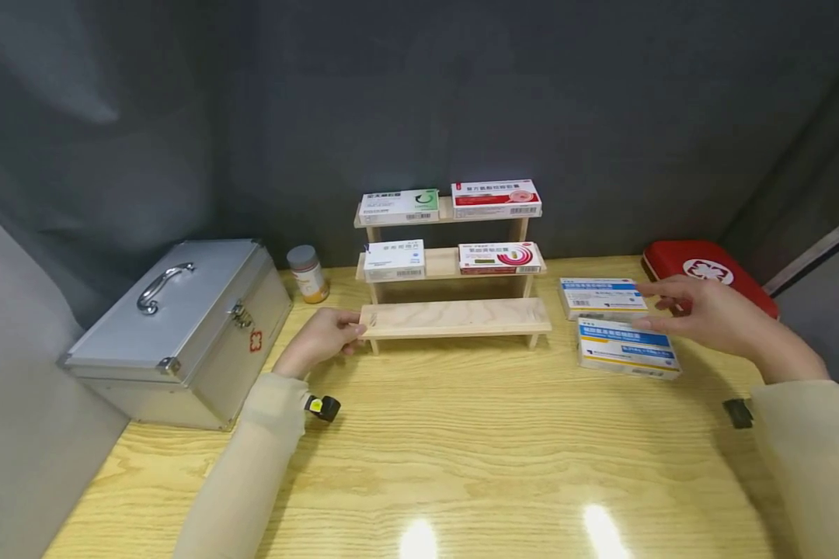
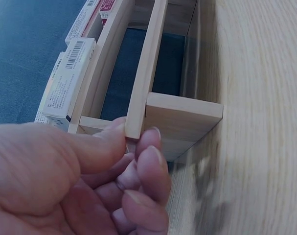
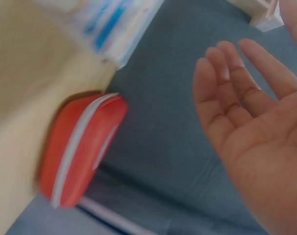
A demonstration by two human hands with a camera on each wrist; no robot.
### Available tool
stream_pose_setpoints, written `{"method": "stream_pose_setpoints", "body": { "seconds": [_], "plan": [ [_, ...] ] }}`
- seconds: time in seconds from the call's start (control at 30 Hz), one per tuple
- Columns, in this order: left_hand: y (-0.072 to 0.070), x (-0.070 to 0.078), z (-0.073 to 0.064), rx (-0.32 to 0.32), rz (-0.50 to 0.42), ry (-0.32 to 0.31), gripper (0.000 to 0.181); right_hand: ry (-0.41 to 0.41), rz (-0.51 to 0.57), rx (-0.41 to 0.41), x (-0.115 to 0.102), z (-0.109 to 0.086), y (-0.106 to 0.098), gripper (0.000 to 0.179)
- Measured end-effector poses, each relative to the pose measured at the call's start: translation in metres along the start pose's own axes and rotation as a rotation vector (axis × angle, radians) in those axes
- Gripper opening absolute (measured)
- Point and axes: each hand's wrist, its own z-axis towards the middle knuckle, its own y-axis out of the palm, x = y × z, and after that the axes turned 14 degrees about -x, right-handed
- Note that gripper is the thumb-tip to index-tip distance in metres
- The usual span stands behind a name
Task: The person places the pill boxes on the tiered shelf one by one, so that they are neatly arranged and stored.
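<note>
My left hand (image 1: pixel 325 335) pinches the left end of the bottom step of a three-step wooden display stand (image 1: pixel 454 317). In the left wrist view, thumb and fingertips close on the board's end (image 2: pixel 134 128). My right hand (image 1: pixel 706 318) hovers over two blue-and-white medicine boxes, the rear box (image 1: pixel 601 296) and the front box (image 1: pixel 629 351), at the stand's right. Its fingers look extended and hold nothing in the right wrist view. On the middle step lie a white box (image 1: pixel 395 259) and a pink-patterned box (image 1: pixel 499 258); a green-and-white box (image 1: pixel 398 205) and a red-and-white box (image 1: pixel 496 199) occupy the top.
A silver metal case (image 1: pixel 175 334) with a handle stands at the left. Between it and the stand is a grey-capped bottle (image 1: pixel 308 275). A red zipped first-aid pouch (image 1: pixel 709 276) lies behind my right hand, and a dark curtain (image 1: pixel 405 101) hangs along the table's back.
</note>
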Motion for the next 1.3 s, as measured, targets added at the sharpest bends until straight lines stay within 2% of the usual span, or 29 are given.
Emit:
{"method": "stream_pose_setpoints", "body": {
  "seconds": [0.17,0.33,0.77,1.03,1.3],
  "plan": [
    [0.0,0.001,0.0,0.006,0.009,0.001,0.035,0.04,0.025,-0.072,0.023,-0.019,0.013,0.09],
    [0.002,0.001,-0.001,-0.003,-0.015,0.004,0.036,0.093,0.052,-0.149,0.036,-0.025,0.021,0.102],
    [0.0,-0.001,-0.001,0.006,0.059,-0.005,0.035,0.162,0.041,-0.217,0.045,-0.01,0.037,0.115],
    [0.0,0.006,0.0,-0.004,0.025,-0.029,0.036,0.196,0.017,-0.211,0.05,-0.006,0.044,0.111],
    [0.0,0.001,0.001,0.008,0.041,-0.024,0.035,0.189,0.029,-0.207,0.051,-0.004,0.045,0.111]
  ]
}}
